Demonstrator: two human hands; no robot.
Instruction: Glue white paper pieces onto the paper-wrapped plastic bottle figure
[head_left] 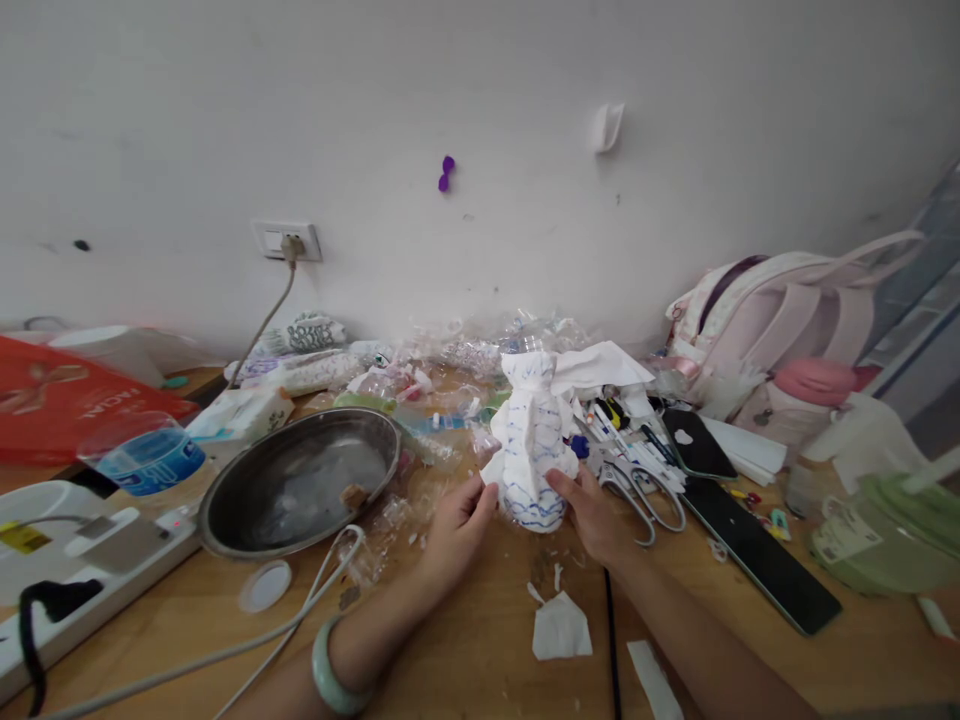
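A white paper figure [529,450] stands upright between my hands, with a narrow neck, a bulging body and blue wavy lines drawn across it. My left hand [459,522] pinches its lower left edge between thumb and fingers. On the other side, my right hand [594,512] grips its lower right edge. My fingertips behind the paper are hidden. Below it on the wooden table lies a torn scrap of white paper [562,628] with small bits around it. A pair of scissors [637,490] lies just right of my right hand.
To the left are a metal basin [300,480], a power strip [135,565] and a white cable [300,615]. Plastic wrappers [465,345] pile against the wall. Phones [757,550], a green cup [885,535] and a pink backpack [787,320] stand or lie at right.
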